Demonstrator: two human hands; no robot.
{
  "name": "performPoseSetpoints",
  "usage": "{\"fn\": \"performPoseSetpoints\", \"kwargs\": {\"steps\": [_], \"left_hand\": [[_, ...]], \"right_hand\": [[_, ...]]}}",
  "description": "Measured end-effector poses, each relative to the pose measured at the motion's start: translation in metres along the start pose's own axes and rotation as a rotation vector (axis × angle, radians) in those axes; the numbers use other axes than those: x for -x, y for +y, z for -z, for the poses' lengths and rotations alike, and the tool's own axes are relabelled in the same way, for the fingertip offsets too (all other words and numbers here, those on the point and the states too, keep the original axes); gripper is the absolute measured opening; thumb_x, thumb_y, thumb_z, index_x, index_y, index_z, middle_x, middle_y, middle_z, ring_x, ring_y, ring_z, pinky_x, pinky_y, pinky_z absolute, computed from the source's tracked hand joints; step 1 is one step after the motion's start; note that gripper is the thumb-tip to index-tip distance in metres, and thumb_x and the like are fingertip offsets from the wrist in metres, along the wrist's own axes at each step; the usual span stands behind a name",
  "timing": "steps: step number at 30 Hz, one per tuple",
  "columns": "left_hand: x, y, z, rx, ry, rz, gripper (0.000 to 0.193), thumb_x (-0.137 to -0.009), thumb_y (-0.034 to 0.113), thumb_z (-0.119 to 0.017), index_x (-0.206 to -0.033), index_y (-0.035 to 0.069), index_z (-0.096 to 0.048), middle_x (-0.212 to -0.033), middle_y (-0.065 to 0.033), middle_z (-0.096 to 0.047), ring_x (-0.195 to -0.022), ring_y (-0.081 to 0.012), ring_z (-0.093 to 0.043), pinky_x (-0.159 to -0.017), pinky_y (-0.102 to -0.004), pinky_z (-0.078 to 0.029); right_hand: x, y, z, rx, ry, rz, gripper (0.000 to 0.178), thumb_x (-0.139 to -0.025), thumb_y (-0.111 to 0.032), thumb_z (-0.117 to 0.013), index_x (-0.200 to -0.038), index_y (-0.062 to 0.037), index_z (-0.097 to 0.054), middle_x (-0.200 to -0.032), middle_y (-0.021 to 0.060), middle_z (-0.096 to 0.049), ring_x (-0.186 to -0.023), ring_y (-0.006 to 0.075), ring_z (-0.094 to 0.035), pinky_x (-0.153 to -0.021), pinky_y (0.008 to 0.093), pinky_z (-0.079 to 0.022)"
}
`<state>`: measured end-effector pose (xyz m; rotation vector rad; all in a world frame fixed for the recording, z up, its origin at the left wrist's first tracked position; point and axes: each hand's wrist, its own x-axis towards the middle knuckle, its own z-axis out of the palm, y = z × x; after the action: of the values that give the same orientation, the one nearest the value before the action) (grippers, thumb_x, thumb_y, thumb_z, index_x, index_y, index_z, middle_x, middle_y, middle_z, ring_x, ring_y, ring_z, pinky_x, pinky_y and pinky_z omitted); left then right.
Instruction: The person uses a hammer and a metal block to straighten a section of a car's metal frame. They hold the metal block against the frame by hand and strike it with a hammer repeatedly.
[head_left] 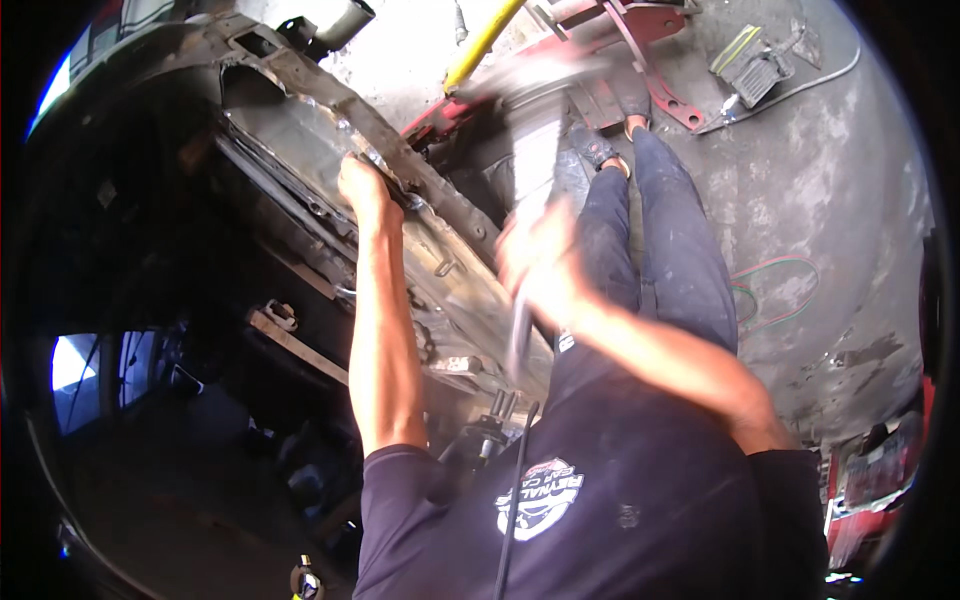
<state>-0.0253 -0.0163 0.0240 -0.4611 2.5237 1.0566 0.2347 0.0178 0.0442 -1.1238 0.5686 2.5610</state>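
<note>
My right hand (540, 258), smeared by motion, is closed around the handle of a hammer (537, 150). The hammer's blurred head is raised at the far end, and its grip end sticks out below my fist. On the left, my left hand (364, 188) is closed at the edge of a bare, worn metal car body panel (300, 135). Beside those fingers lies a thin dark strip or tool along the panel edge; what the hand holds is hidden. The hammer is apart from the panel.
A red metal frame (660, 22) with a yellow bar (483, 45) stands on the concrete floor (800, 200) ahead. A grey tray-like item (755, 72) and a thin cable lie at far right. Looped red and green hose (790, 262) rests on the right. Dark car interior fills the left.
</note>
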Motion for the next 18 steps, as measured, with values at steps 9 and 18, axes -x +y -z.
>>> {"fn": "performPoseSetpoints", "kwargs": {"steps": [9, 18], "left_hand": [[0.011, 0.000, -0.025, 0.088, -0.070, 0.026, 0.037, -0.098, 0.026, -0.041, -0.103, -0.003, -0.064, -0.094, -0.0122, -0.066, -0.079, -0.0224, -0.065, -0.072, -0.0364, -0.052], [0.006, -0.007, -0.031, 0.079, -0.086, -0.056, 0.035, -0.094, 0.019, -0.039, -0.102, -0.001, -0.067, -0.084, -0.0119, -0.068, -0.073, -0.0245, -0.067, -0.063, -0.0374, -0.054]], "right_hand": [[0.022, -0.201, -0.010, 0.802, 0.282, 0.180, 0.019, -0.092, -0.008, -0.056, -0.109, -0.0089, -0.046, -0.070, -0.0014, -0.048, -0.046, 0.0064, -0.045, -0.038, 0.0227, -0.040], [-0.022, -0.113, -0.030, 0.411, 0.065, 0.674, 0.023, -0.099, -0.027, -0.048, -0.093, -0.0049, -0.049, -0.070, 0.0059, -0.052, -0.056, 0.0188, -0.055, -0.053, 0.0373, -0.051]]}}
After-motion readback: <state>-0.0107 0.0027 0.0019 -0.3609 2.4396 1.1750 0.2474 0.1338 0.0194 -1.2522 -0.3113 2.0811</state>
